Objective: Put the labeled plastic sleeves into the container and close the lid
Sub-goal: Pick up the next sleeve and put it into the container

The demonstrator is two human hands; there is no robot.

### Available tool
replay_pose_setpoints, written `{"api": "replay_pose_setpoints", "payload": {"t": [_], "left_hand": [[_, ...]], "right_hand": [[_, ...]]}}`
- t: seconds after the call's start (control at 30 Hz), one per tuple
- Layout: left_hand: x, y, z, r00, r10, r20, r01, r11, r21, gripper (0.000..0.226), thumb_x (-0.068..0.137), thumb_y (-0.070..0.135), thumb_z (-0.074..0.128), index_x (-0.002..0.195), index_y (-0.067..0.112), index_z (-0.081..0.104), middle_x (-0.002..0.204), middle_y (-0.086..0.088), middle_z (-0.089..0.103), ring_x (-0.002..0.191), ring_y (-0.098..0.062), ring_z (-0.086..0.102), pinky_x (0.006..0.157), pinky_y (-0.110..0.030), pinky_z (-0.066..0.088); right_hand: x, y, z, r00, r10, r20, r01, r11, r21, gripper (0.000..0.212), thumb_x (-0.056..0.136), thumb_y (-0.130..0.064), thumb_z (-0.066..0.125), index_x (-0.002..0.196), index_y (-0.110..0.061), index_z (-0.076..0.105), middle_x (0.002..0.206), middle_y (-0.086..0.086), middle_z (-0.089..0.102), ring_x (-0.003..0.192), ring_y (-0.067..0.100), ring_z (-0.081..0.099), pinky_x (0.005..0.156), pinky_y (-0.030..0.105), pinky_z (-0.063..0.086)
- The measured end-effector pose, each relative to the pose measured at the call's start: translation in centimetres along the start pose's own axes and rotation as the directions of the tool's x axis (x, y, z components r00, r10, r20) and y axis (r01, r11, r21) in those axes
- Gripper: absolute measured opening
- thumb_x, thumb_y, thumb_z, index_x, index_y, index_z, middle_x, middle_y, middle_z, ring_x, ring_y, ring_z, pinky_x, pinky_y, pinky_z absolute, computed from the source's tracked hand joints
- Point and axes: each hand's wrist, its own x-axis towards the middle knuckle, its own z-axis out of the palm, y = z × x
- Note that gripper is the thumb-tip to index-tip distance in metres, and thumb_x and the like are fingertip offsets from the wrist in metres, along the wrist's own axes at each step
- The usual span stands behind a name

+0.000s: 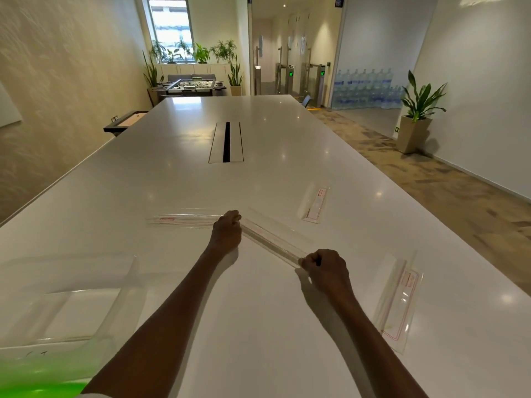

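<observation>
**Bright room, shiny worktop, heavy fisheye**

Lighting is bright and even, with a warm yellowish cast on the walls. Daylight pours through the far window (170, 27), which is blown out nearly white. Ceiling spots show up as small glare dots all over the glossy white worktop (287, 133), plus a big pale reflection at its far end. The forearms throw soft shadows on the surface just right of each arm. Wide-angle distortion bows the worktop edges and walls outward. A blurry green smear (40, 390) sits bottom left, totally out of focus. The centre stays fairly sharp.
</observation>
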Motion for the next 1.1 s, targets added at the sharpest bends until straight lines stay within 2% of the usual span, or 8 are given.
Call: {"api": "replay_pose_setpoints", "payload": {"t": [0.13,0.3,0.47,0.57,0.77,0.87,1.0,1.1], "left_hand": [[-1.3,1.5,-1.7,1.000,0.024,0.000,-0.023,0.987,0.156,0.026,0.090,0.002,0.040,0.067,0.014,0.044,0.092,-0.022,0.060,0.094,-0.033,0.058,0.076,-0.032,0.037],[-2.8,2.7,-3.5,0.992,-0.121,-0.042,0.127,0.969,0.212,0.033,0.094,0.023,0.044,0.100,-0.005,0.061,0.112,-0.025,0.063,0.105,-0.040,0.059,0.087,-0.037,0.047],[-4.0,3.0,-4.7,0.974,-0.217,0.068,0.202,0.963,0.177,0.037,0.091,0.023,0.046,0.084,-0.011,0.058,0.091,-0.036,0.062,0.082,-0.044,0.065,0.070,-0.046,0.052],[-4.5,3.0,-5.1,0.967,-0.238,0.089,0.225,0.965,0.135,0.028,0.088,0.019,0.045,0.066,0.002,0.049,0.067,-0.016,0.051,0.058,-0.025,0.047,0.060,-0.033,0.037],[-5.2,2.7,-5.5,0.973,-0.218,0.074,0.198,0.956,0.215,0.039,0.091,0.021,0.046,0.089,-0.018,0.050,0.108,-0.042,0.057,0.100,-0.056,0.058,0.079,-0.057,0.050],[-5.6,2.5,-5.5,0.981,-0.165,0.105,0.115,0.919,0.376,0.038,0.092,0.029,0.046,0.077,-0.005,0.053,0.109,-0.032,0.062,0.103,-0.043,0.061,0.085,-0.043,0.052],[-6.3,1.6,-5.5,0.970,-0.072,0.233,-0.064,0.846,0.529,0.039,0.093,0.037,0.054,0.106,0.001,0.064,0.117,-0.016,0.064,0.108,-0.031,0.058,0.092,-0.036,0.047],[-6.5,1.2,-5.8,0.958,-0.033,0.283,-0.131,0.832,0.539,0.048,0.086,0.029,0.066,0.129,0.011,0.055,0.135,-0.011,0.054,0.124,-0.028,0.050,0.102,-0.036,0.042]], "right_hand": [[1.1,-0.3,-1.5,0.996,0.059,0.060,-0.067,0.987,0.145,0.031,0.082,-0.024,0.072,0.076,0.006,0.066,0.076,0.012,0.071,0.059,0.022,0.061,0.061,0.030,0.046],[2.6,-1.6,-3.5,0.963,0.144,0.229,-0.185,0.968,0.170,0.024,0.082,-0.016,0.075,0.075,0.002,0.060,0.058,0.009,0.050,0.046,0.017,0.041,0.045,0.023,0.034],[3.6,-2.4,-4.2,0.918,0.215,0.333,-0.270,0.954,0.127,0.019,0.081,-0.012,0.076,0.080,0.003,0.064,0.061,0.010,0.051,0.049,0.016,0.040,0.047,0.024,0.033],[4.0,-2.5,-4.1,0.904,0.222,0.366,-0.281,0.953,0.116,0.018,0.080,-0.011,0.077,0.081,0.003,0.066,0.058,0.009,0.050,0.048,0.017,0.039,0.047,0.024,0.032],[4.2,-2.3,-3.9,0.893,0.245,0.377,-0.294,0.953,0.078,0.021,0.080,-0.016,0.078,0.084,0.002,0.068,0.059,0.007,0.052,0.047,0.016,0.041,0.044,0.022,0.034],[4.3,-2.2,-3.8,0.922,0.190,0.337,-0.212,0.977,0.031,0.025,0.078,-0.020,0.079,0.074,0.000,0.065,0.056,0.007,0.052,0.045,0.015,0.041,0.042,0.022,0.033],[4.1,-2.5,-3.3,0.985,-0.143,0.101,0.160,0.970,-0.182,0.038,0.076,-0.033,0.078,0.055,-0.017,0.051,0.055,-0.005,0.053,0.058,0.016,0.052,0.051,0.025,0.034],[3.9,-3.4,-2.9,0.923,-0.358,0.142,0.383,0.891,-0.245,0.022,0.076,-0.035,0.078,0.082,-0.016,0.068,0.082,-0.004,0.066,0.080,0.017,0.062,0.064,0.027,0.045]]}}
